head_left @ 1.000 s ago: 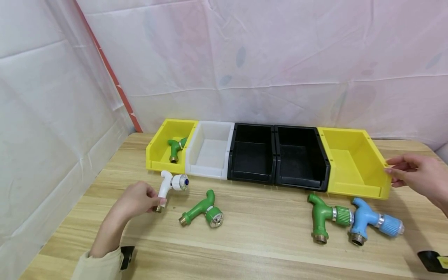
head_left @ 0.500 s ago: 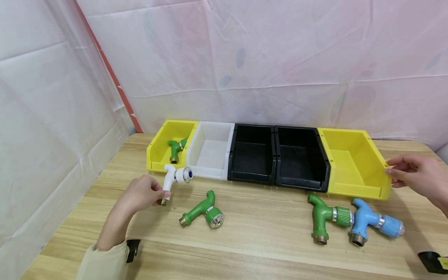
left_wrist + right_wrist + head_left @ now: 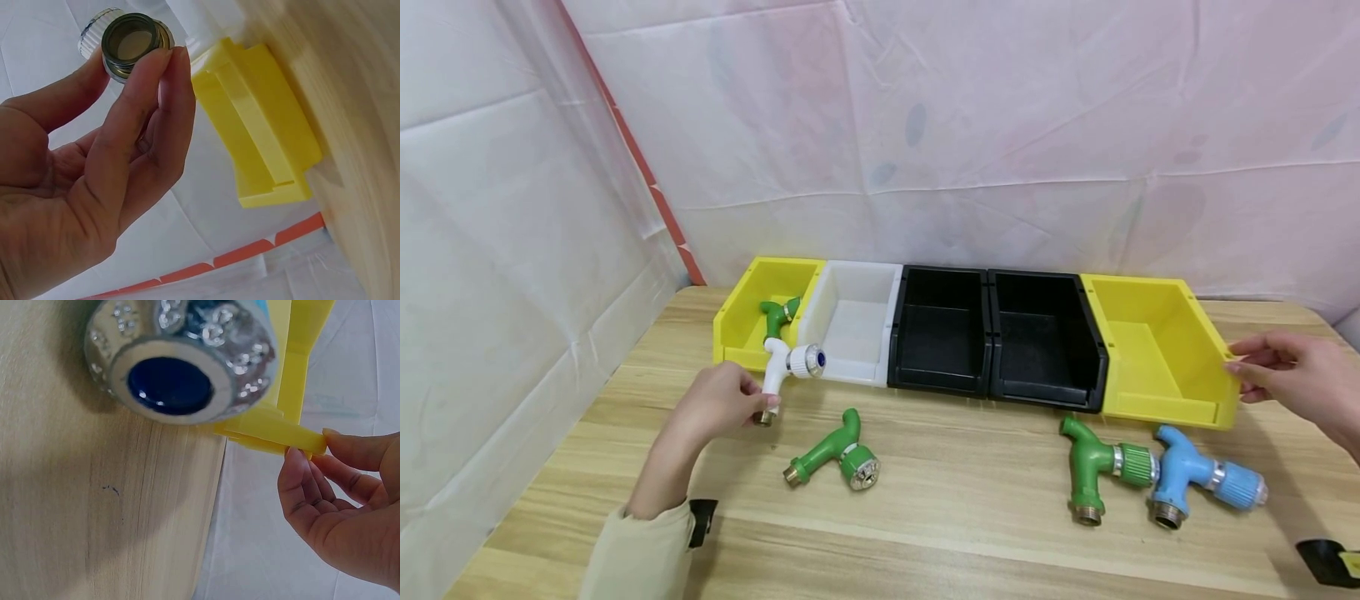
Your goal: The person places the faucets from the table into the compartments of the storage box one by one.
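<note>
Head view: a pale wooden table (image 3: 955, 533) with long grain lines spread beneath my hands, its far right corner rounded. Behind it hung a creased, pinkish-white sheet (image 3: 1000, 125) with faint blotches; a whiter sheet (image 3: 490, 217) covered the left side, and a red strip (image 3: 638, 158) slanted down near their meeting to the table's back edge. Five bins stood in a row there: left yellow bin (image 3: 734, 332), white bin (image 3: 852, 329), two black bins (image 3: 943, 337), right yellow bin (image 3: 1150, 358). My left hand (image 3: 721, 404) pinched a white tap (image 3: 776, 371) near its threaded end, above the wood, in front of the left yellow bin, where a green tap (image 3: 772, 319) lay. My right hand (image 3: 1296, 371) gripped the right yellow bin's outer side, thumb against fingers. A second green tap (image 3: 829, 454) lay near my left hand; at right, a third green tap (image 3: 1085, 471) rested just beside a blue tap (image 3: 1180, 467). Right wrist view showed a small dark mark (image 3: 112, 489) on the wood.
</note>
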Motion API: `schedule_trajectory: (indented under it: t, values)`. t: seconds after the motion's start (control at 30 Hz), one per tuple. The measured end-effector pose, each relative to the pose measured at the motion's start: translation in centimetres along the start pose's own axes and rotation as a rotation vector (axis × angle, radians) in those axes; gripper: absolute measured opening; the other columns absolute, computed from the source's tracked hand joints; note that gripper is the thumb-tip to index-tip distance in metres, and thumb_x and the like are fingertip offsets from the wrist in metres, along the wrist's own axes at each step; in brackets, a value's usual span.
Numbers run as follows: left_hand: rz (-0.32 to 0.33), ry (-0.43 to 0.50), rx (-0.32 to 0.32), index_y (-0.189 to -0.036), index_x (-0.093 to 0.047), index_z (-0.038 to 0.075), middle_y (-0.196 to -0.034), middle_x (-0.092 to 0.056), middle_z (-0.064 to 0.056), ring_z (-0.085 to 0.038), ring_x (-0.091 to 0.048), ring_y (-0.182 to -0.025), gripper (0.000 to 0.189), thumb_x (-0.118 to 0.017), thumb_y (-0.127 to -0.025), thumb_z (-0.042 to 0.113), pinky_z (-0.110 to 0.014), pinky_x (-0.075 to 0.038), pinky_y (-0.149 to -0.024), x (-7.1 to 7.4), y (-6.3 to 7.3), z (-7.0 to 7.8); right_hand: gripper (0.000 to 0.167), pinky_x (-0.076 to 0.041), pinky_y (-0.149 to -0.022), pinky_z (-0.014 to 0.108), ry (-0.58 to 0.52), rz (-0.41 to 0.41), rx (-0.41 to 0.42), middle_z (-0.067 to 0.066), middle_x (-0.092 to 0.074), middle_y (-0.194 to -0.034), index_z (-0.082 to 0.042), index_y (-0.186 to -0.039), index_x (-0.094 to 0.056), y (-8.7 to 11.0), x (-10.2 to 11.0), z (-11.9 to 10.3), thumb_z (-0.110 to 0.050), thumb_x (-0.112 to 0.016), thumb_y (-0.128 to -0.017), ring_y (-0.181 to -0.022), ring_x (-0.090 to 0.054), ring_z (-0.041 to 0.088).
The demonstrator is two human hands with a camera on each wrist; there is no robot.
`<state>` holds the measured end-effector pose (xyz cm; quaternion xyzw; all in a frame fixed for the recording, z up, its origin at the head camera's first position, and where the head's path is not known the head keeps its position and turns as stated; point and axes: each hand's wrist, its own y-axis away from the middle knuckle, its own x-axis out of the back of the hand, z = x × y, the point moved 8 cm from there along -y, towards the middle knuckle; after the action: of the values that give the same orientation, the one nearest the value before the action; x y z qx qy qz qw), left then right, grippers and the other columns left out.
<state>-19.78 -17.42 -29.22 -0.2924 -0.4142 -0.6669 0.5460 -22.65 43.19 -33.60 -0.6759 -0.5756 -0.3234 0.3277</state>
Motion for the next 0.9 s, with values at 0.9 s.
schedule_trajectory:
  t: [0.9]
  values:
    - [0.003,-0.006,-0.055,-0.07,-0.066,0.003,-0.062,-0.06,-0.004,-0.016,-0.051,-0.058,0.02,-0.066,-0.084,0.017,-0.027,-0.038,-0.052,1.0,-1.8,3.2,0.038,-0.051,-0.046,0.027,-0.018,0.02,0.005,0.011,-0.058,-0.076,0.009,-0.109,-0.046,-1.5,-0.4,3.8,-0.026,-0.049,-0.095,-0.057,-0.059,0.02]
